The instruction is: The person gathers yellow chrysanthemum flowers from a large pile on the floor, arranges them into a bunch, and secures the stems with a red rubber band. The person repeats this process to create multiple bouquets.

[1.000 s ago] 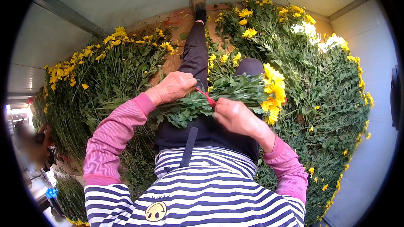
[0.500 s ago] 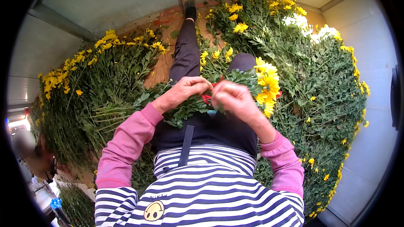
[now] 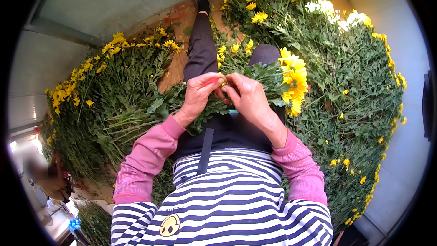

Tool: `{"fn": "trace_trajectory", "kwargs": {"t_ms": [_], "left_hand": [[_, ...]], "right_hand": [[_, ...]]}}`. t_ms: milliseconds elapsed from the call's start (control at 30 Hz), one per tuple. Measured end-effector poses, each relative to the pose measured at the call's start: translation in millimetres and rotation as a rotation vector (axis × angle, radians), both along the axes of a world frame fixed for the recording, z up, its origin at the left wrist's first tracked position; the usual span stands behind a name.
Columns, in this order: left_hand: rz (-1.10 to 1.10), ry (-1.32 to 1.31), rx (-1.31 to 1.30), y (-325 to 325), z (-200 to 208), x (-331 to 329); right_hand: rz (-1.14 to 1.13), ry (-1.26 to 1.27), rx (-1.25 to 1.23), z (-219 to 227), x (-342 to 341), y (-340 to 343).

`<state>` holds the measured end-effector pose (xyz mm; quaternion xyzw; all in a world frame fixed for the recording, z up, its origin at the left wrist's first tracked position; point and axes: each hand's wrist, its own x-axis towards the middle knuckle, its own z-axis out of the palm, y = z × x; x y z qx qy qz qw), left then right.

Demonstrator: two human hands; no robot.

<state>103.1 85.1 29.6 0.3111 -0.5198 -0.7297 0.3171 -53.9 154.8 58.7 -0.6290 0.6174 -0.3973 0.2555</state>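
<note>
Across my lap lies a bunch of yellow chrysanthemums, its flower heads (image 3: 295, 81) to the right and its leafy stems to the left. Above the bunch my hands meet. My left hand (image 3: 199, 94) is closed, a red tie (image 3: 210, 82) showing between its thumb and fingers. My right hand (image 3: 250, 98) is closed too, fingertips and thumb pinched together against the left fingertips at the tie. Another bit of red hangs just beneath the fingers. Whether the tie is knotted cannot be made out, as the fingers cover it.
Heaps of leafy stems with yellow blooms lie on the left (image 3: 114, 82) and right (image 3: 346, 123). White flowers (image 3: 353, 19) sit at the far right. Brown board (image 3: 170, 77) shows beside my outstretched leg (image 3: 200, 50). Pale walls (image 3: 136, 0) stand around. A blurred person is at lower left.
My hands have come together; the right one, blurred and raised earlier, now pinches beside the left. My left hand has shifted slightly right, the red tie now showing across its fingers.
</note>
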Motion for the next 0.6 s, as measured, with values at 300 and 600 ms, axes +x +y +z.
{"fn": "trace_trajectory", "kwargs": {"t_ms": [300, 600], "left_hand": [[0.23, -0.052, -0.081, 14, -5, -15], [0.073, -0.337, -0.275, 21, 15, 2]], "right_hand": [[-0.038, 0.003, 0.224, 6, 0, -5], [-0.142, 0.061, 0.132, -6, 7, -9]]}}
